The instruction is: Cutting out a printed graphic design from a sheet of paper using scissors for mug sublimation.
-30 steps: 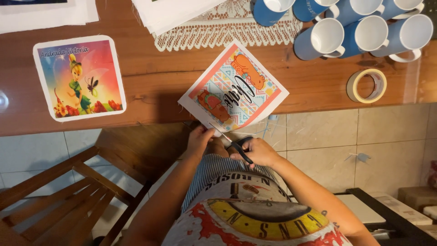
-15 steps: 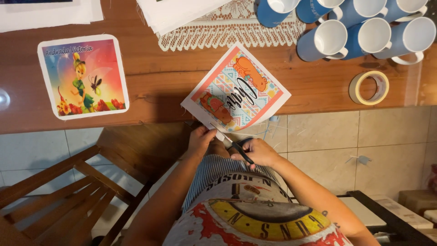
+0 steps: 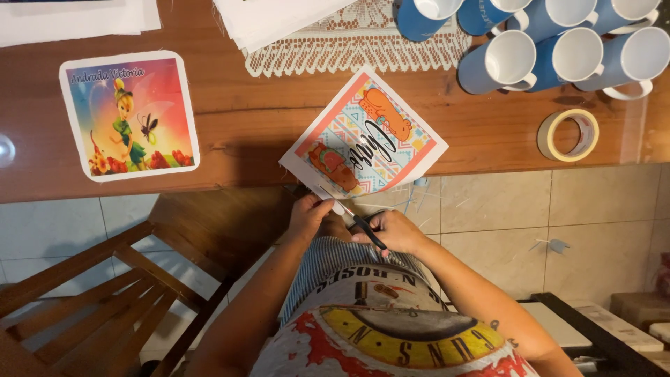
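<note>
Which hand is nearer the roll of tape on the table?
Right. The right hand, holding scissors, sits below-left of the tape roll; the left hand, pinching the printed sheet, is farther left.

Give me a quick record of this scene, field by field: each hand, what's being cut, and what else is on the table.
left hand: pinches the near edge of the print
right hand: holds scissors, blades at the print's white border
print: colourful square sheet, tilted, overhanging the table edge
table left: second print with a fairy picture, lying flat
table right: tape roll; blue mugs on their sides
table back: lace doily, white sheets on it
floor side: wooden chair
</note>
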